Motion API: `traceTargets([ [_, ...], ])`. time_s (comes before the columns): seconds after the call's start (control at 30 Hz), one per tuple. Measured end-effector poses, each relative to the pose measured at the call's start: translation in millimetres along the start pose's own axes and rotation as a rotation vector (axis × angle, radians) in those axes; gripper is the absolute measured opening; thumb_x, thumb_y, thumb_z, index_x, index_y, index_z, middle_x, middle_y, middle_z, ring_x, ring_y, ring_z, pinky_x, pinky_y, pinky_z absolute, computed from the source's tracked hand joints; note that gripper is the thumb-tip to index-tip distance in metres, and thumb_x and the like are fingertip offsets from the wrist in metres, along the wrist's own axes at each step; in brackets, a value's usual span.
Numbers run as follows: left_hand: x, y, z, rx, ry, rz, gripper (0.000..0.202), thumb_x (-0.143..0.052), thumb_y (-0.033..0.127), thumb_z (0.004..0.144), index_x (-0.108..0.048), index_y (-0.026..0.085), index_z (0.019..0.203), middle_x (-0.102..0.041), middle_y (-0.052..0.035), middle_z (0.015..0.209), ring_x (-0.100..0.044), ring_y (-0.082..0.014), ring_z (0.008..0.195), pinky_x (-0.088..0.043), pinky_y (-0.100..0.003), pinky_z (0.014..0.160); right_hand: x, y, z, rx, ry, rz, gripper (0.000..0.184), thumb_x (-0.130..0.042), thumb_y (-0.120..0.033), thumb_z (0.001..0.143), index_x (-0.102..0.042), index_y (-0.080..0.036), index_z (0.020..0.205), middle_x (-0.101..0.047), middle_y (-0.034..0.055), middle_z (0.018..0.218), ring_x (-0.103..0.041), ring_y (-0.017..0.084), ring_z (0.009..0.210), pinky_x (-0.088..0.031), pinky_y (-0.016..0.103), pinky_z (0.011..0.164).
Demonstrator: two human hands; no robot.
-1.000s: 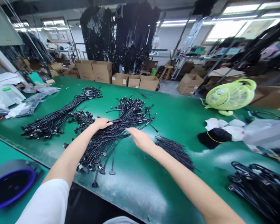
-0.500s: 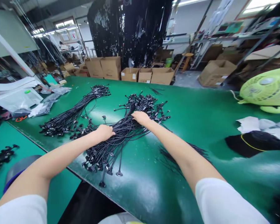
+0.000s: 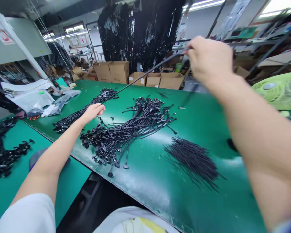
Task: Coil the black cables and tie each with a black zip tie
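A single black cable (image 3: 140,77) stretches taut and slanting above the table between my two hands. My right hand (image 3: 210,60), slightly blurred, is raised high at the right with its fingers closed on the upper end. Lower at the left, my left hand (image 3: 93,112) is closed around the cable near its other end, which the hand hides. Below and between them lies a loose pile of black cables (image 3: 133,127) with small connectors at both ends. Behind my left hand rests a straighter cable bundle (image 3: 71,118). A heap of thin black ties (image 3: 194,158) lies right of the pile.
The green table (image 3: 145,181) has its near edge running diagonally. More cables (image 3: 12,155) lie on a lower green surface at left. Papers and bags (image 3: 34,97) are at the left edge, a green fan (image 3: 278,90) at right. Cardboard boxes (image 3: 120,71) stand beyond.
Both hands have left the cable pile. My right hand has risen up and right with one cable end, and my left hand has moved up and left, pulling the cable taut.
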State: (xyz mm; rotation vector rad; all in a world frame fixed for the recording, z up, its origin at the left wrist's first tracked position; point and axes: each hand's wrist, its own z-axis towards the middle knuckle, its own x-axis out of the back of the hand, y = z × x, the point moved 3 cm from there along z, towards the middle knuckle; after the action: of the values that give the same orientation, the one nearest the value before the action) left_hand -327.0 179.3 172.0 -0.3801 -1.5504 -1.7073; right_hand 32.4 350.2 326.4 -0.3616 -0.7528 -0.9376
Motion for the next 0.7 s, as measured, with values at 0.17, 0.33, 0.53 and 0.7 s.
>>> traceTargets([
  [0.17,4.8,5.7,-35.8,0.142,-0.056,-0.707,0.022,-0.059,0.034,0.086,-0.061,0.013,0.079,-0.035,0.0087,0.048,-0.032,-0.0055,0.042,-0.043,-0.020,0.055,-31.5,86.7,-86.3,0.015,-0.460,-0.220,0.035,-0.052,-0.041,0.095,-0.066,-0.013,0.113,-0.069,0.0152,0.105,-0.062,0.020,0.089,-0.029,0.032,0.063],
  [0.33,-65.6,51.0,-70.9,0.160,-0.312,-0.936,0.026,-0.070,0.035,0.079,-0.066,0.010,0.086,-0.054,0.0010,0.061,-0.052,-0.0083,0.055,-0.052,-0.030,0.073,-37.7,60.8,-201.6,0.150,-0.682,-0.303,0.030,-0.048,-0.034,0.097,-0.064,-0.012,0.108,-0.070,0.0152,0.095,-0.064,0.021,0.075,-0.028,0.030,0.055],
  [0.53,-107.3,91.2,-97.4,0.036,-0.556,-0.753,0.027,-0.068,0.040,0.080,-0.067,0.014,0.088,-0.064,-0.0028,0.069,-0.057,-0.0121,0.063,-0.048,-0.029,0.074,1.2,55.3,-220.1,0.009,-0.615,-0.115,0.028,-0.042,-0.032,0.099,-0.064,-0.017,0.111,-0.068,0.0094,0.112,-0.063,0.022,0.096,-0.039,0.029,0.069],
  [0.7,-61.6,45.8,-83.6,-0.065,-0.187,0.103,0.016,-0.066,0.036,0.076,-0.069,0.021,0.074,-0.067,-0.0036,0.070,-0.059,-0.0200,0.071,-0.041,-0.028,0.070,36.4,131.6,-213.4,-0.147,-0.237,-0.123,0.027,-0.043,-0.030,0.099,-0.064,-0.013,0.104,-0.067,0.0142,0.108,-0.060,0.022,0.098,-0.041,0.029,0.077],
])
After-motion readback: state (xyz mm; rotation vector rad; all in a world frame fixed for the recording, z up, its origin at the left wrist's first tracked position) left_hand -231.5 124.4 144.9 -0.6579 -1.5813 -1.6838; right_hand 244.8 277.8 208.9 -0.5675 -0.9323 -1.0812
